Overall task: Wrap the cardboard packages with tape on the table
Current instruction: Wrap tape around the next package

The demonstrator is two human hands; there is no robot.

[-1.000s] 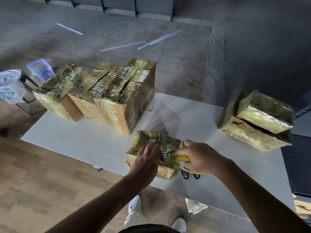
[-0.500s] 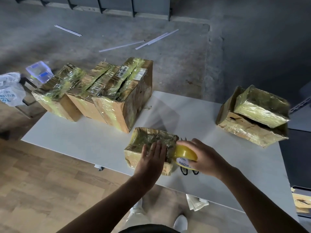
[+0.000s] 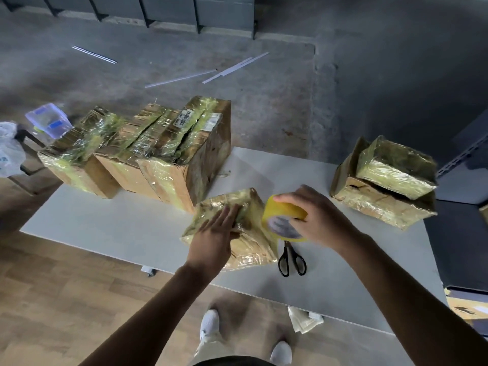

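A small tape-wrapped cardboard package (image 3: 250, 233) lies near the front edge of the white table (image 3: 105, 225). My left hand (image 3: 214, 239) presses flat on its top with straight fingers. My right hand (image 3: 317, 217) grips a yellow tape roll (image 3: 282, 220) held against the package's right side, raised above the table. Black-handled scissors (image 3: 290, 257) lie on the table just below the roll.
Three larger taped boxes (image 3: 163, 157) stand in a row at the table's back left. Two wrapped packages (image 3: 385, 180) are stacked at the right end. A plastic container (image 3: 48, 122) and a white bag (image 3: 10, 151) sit left of the table. Scraps (image 3: 303, 319) lie on the floor.
My right hand has lifted the tape roll up along the package's right side, uncovering the scissors. My left hand went from curled on the package to pressing flat on its top.
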